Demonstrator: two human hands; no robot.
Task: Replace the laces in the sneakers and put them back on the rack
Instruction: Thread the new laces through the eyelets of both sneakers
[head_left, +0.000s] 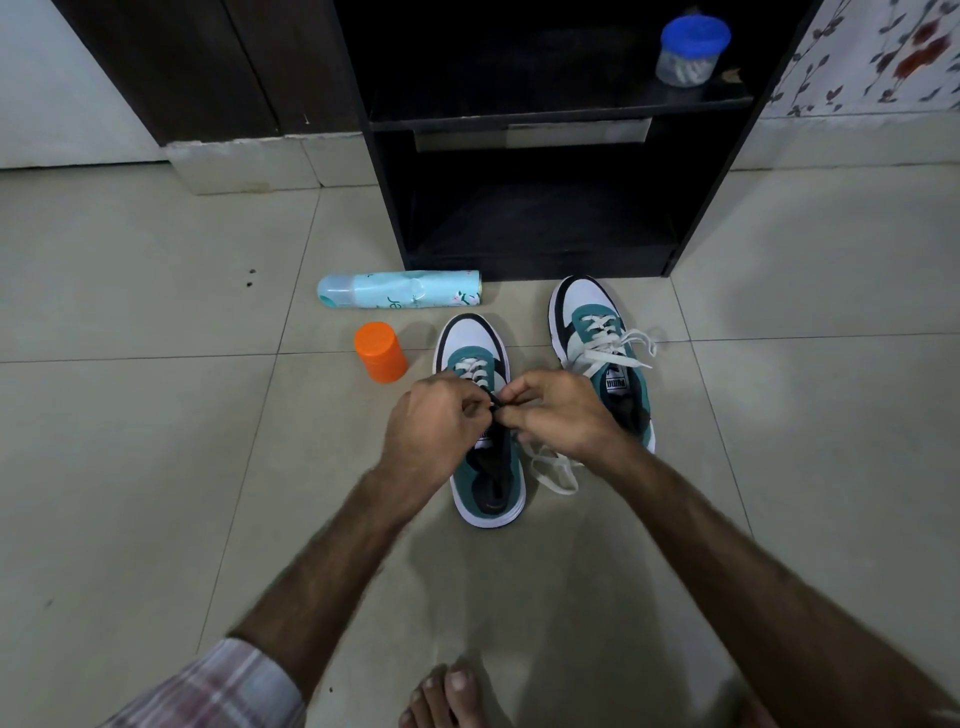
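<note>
From the head camera, the left hand (434, 415) and the right hand (558, 410) meet over the middle of the near sneaker (480, 415), which stands on the tiled floor (156, 415) in front of the dark rack (540, 135), its toe pointing toward the rack and its heel toward the person. Both grips are pinched together on a dark lace (496, 405) just above the tongue; the fingertips nearly touch, knuckles up, forearms converging from below. The shoe's long axis runs straight away from the person, so the eyelet rows lie one to each side of the pinch, the left row under the left hand and the right row under the right. White lacing still crosses the lower eyelets ahead of the fingers. A loose white lace (553, 470) lies on the floor just right of the shoe, under the right wrist. The second sneaker (597, 348) stands further right and nearer the rack, fully laced in white. A spray can (400, 289) lies on its side by the rack's left corner, with an orange cap (381, 352) just before it.
</note>
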